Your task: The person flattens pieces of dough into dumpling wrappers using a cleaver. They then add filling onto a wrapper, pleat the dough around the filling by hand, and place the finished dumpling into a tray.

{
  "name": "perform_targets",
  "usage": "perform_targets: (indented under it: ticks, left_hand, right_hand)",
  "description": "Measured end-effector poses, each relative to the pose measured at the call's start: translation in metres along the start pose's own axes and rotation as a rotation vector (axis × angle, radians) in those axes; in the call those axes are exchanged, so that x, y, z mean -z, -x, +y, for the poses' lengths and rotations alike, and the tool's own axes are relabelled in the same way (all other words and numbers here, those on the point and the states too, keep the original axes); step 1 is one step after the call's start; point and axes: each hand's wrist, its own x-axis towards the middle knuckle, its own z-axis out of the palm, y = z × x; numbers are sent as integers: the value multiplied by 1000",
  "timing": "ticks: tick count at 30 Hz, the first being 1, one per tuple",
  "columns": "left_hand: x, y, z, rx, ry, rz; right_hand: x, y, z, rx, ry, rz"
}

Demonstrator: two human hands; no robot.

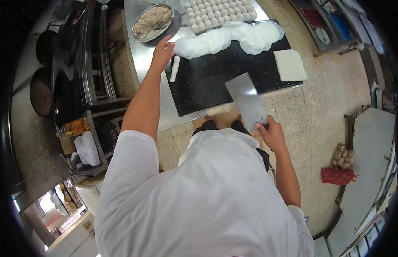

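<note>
My right hand (271,130) is closed around the handle end of a cleaver (247,100), whose broad blade is held flat over the front edge of the black board (220,79). At the far left of the board, my left hand (163,53) has its fingertips on the edge of a thin round dough wrapper (182,47), which they seem to pinch. This wrapper is the end of a long overlapping row of white wrappers (254,38). A short dough roll (175,68) lies just below my left hand.
Beyond the row stand a metal bowl (136,36) of minced filling (152,21) and a tray (199,31) of round dough balls (216,13). A folded white cloth (290,65) lies on the board's right corner. Stoves with woks (40,92) are at left; a red net bag (337,176) is on the right.
</note>
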Motion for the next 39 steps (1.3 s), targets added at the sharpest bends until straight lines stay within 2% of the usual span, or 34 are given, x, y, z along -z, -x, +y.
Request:
perform_targets:
  ticks: [2,3,4,6,8,10,12,13,16,17,20,22,24,25,27,28,29,32,34,36,37,38,39]
  left_hand:
    - [9,-19,-42,-169,-170,275]
    - [-4,20,0,-9,-98,235]
    - [7,14,-32,-135,-283,261]
    - [1,60,-25,-258,-609,343]
    - [-7,101,-43,-200,-732,445]
    - [-10,129,-57,-195,-725,414]
    - [-11,136,-63,-188,-704,375]
    - [-11,135,-62,-185,-674,377]
    - [2,122,-71,-248,-636,355]
    - [6,120,-72,-301,-598,328]
    - [17,120,-74,-382,-521,283]
    - [24,125,-76,-471,-510,224]
    - [27,135,-75,-457,-497,144]
    - [31,135,-73,-466,-501,84]
    - [34,135,-79,-479,-489,61]
    - [34,137,-78,-479,-482,32]
    - [35,137,-77,-379,-511,-7]
    - [34,132,-84,-487,-533,85]
    - [46,139,-86,-481,-582,0]
    - [42,133,-67,-509,-617,-59]
    - [43,140,-46,-432,-761,-135]
    - [41,147,-33,-351,-905,-197]
    - [33,151,-30,-355,-905,-194]
  right_hand:
    - [10,2,14,137,-186,173]
    - [19,4,11,143,-311,218]
    - [27,1,9,151,-311,213]
    - [39,-5,13,158,-579,378]
    - [46,-33,11,206,-697,447]
    - [46,-67,8,249,-814,521]
    - [38,-95,6,-123,-1073,435]
    - [32,-101,3,-259,-1086,453]
    - [14,-85,-13,-262,-1163,462]
    - [4,-73,-21,-267,-1142,470]
    - [-40,-35,-60,-205,-715,304]
    - [-65,-19,-112,-44,-253,232]
    - [-88,-16,-149,443,449,329]
    - [-100,-15,-174,440,455,333]
    - [-117,-17,-214,355,649,120]
    - [-125,-24,-214,352,655,125]
    - [-136,-31,-208,315,671,88]
    - [-133,-39,-209,275,656,58]
    - [-133,-19,-196,215,596,46]
    - [-127,-14,-169,239,404,29]
    - [-128,-6,-151,140,199,24]
    - [-127,4,-133,137,197,32]
    - [-125,18,-117,95,85,85]
